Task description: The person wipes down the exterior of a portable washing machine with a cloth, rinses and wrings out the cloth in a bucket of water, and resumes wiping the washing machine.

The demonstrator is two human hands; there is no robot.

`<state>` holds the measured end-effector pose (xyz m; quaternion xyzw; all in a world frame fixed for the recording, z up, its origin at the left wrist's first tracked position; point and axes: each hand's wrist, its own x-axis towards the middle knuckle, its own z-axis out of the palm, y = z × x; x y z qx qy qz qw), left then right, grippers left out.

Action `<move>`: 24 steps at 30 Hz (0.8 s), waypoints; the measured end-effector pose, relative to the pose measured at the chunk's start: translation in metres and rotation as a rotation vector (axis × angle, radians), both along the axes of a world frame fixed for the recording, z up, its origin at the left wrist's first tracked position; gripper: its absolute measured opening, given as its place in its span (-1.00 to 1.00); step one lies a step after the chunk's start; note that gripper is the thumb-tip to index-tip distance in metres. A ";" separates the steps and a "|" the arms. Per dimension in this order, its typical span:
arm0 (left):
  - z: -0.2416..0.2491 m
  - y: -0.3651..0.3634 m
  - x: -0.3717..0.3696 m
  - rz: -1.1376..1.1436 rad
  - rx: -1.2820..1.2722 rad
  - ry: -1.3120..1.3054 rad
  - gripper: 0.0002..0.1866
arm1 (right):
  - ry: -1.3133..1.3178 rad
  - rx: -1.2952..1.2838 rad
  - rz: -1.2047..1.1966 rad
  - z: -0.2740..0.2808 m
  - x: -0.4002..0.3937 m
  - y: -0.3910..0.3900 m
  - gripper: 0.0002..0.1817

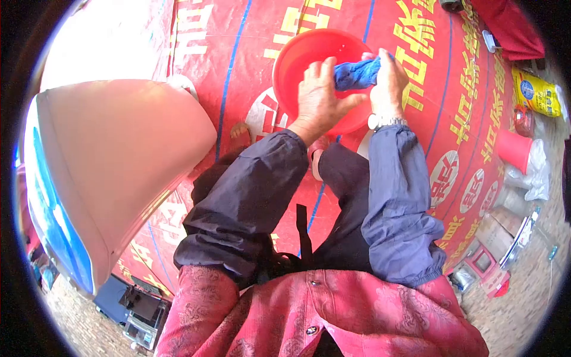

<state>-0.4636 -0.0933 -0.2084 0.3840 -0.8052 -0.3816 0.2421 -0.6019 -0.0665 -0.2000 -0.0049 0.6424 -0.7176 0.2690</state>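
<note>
Over a red basin [291, 59] on the printed red sheet, my right hand [389, 83] is closed round one end of a bunched blue cloth [355, 75]. My left hand [321, 98] has its fingers and thumb spread, at the cloth's other end. Its palm faces the cloth, and it is not wrapped round it. A watch sits on my right wrist. Part of the basin is hidden behind my hands and the cloth.
A large pale, blue-edged object [125, 143] stands at the left. On the right are a yellow bag [535, 92], a red bucket [513, 149], plastic bags and a pink frame [480, 262]. Dark equipment [143, 306] lies at lower left.
</note>
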 end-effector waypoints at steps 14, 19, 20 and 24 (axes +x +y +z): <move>0.067 0.103 0.142 0.190 0.581 0.239 -0.78 | -0.616 -0.337 0.121 0.038 0.065 0.072 -0.73; 0.123 0.160 0.177 0.098 0.615 0.238 -0.82 | -0.648 -0.360 0.173 0.101 0.104 0.095 -0.73; 0.135 0.169 0.184 0.064 0.608 0.225 -0.82 | -0.654 -0.395 0.192 0.114 0.110 0.100 -0.73; 0.189 0.210 0.190 -0.029 0.280 0.321 -0.89 | -0.749 -0.481 0.269 0.157 0.142 0.122 -0.72</move>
